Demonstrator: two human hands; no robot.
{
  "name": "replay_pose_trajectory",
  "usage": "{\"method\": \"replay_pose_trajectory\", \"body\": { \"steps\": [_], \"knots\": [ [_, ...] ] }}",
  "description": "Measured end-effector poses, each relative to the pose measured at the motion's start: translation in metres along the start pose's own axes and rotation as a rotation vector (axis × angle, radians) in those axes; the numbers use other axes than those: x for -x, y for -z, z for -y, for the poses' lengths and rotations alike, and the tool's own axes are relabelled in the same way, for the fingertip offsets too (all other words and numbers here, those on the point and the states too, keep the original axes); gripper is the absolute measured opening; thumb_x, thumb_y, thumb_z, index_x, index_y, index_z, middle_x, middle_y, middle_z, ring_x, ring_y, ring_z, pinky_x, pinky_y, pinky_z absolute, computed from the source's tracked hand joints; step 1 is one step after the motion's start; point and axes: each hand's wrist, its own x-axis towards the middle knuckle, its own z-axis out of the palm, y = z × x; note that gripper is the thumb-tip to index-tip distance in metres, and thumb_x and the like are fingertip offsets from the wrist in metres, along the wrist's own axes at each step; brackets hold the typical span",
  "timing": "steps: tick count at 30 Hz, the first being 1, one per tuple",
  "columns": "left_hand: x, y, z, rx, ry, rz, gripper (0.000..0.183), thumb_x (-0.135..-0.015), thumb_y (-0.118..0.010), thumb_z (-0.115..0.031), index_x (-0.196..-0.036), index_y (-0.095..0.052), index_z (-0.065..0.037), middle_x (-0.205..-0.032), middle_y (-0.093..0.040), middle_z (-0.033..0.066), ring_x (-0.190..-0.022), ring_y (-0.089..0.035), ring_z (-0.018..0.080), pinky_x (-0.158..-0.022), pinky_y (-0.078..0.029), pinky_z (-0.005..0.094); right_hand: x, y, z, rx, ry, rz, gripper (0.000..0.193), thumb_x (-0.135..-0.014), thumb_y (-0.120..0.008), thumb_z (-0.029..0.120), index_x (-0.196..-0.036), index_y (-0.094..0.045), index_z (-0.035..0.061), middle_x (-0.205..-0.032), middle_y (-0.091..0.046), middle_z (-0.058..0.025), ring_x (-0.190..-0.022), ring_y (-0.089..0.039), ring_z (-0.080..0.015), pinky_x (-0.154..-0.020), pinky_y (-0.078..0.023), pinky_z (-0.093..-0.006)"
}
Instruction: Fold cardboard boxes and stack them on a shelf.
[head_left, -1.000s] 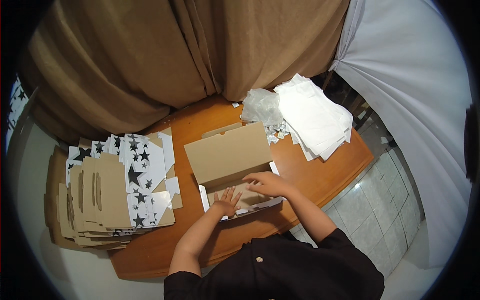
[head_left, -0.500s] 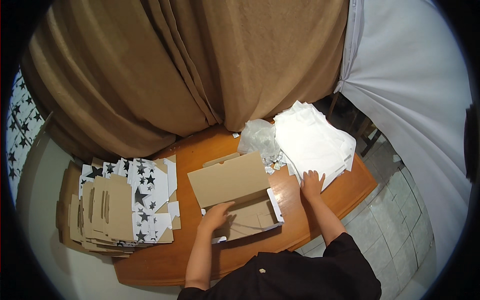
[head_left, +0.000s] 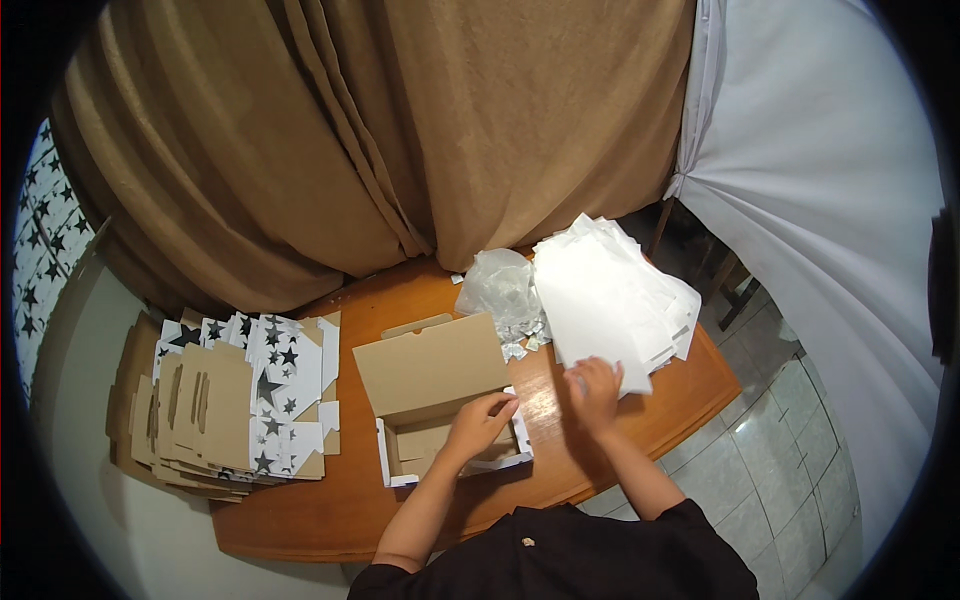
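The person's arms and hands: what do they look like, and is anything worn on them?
Both forearms are bare, coming up from the lower edge. The left hand and right hand wear no gloves; no rings, watch or bracelets can be made out at this size. The only clothing showing is a dark, short-sleeved top, with a small pale mark near the collar.

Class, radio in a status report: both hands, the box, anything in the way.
Left hand resting on open cardboard box rim. Right hand on white paper stack edge. Crumpled plastic bag beside box; nothing between hands.
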Motion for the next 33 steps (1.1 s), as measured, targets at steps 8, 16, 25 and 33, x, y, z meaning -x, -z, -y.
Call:
{"method": "replay_pose_trajectory", "body": {
  "steps": [8,16,25,33],
  "knots": [
    [-0.048,-0.033,0.029,0.145,0.165,0.118,0.036,-0.084,-0.062,-0.037,-0.091,-0.066,-0.002,-0.077,-0.064,0.0058,-0.066,-0.056,0.0102,-0.057,-0.045,0.0273,0.074,0.017,0.035,-0.182,0.458,0.384,0.015,-0.08,-0.065,0.024,-0.091,-0.061,0.0143,-0.107,-0.061,-0.0009,-0.111,-0.053,-0.0208,-0.099,-0.018,-0.0607],
    [0.035,0.016,0.067,0.284,0.306,-0.242,0.033,-0.084,-0.063,-0.028,-0.094,-0.065,0.003,-0.083,-0.068,0.0103,-0.075,-0.062,0.0148,-0.069,-0.048,0.0289,0.069,0.022,0.047,-0.224,0.155,0.442,0.034,-0.083,-0.058,0.032,-0.112,-0.057,0.0129,-0.12,-0.052,-0.0113,-0.119,-0.045,-0.0286,-0.099,-0.017,-0.0611],
    [0.131,0.047,0.084,0.188,0.383,-0.588,0.024,-0.08,-0.067,-0.018,-0.092,-0.061,0.002,-0.073,-0.059,0.0046,-0.068,-0.054,0.0113,-0.064,-0.045,0.0257,0.082,-0.023,0.077,-0.334,-0.13,0.516,0.062,-0.079,-0.061,0.026,-0.133,-0.037,0.0074,-0.136,-0.027,-0.0299,-0.126,-0.027,-0.0438,-0.103,-0.022,-0.0519],
    [0.142,0.072,0.07,-0.567,0.218,-0.711,0.045,-0.077,-0.065,-0.022,-0.117,-0.053,-0.005,-0.115,-0.053,0.0158,-0.105,-0.051,0.0318,-0.087,-0.042,0.0417,0.086,-0.037,0.094,-0.212,-0.111,0.592,0.068,-0.076,-0.064,0.024,-0.134,-0.034,0.0029,-0.137,-0.025,-0.033,-0.125,-0.029,-0.0462,-0.103,-0.027,-0.0468]
  ]
}}
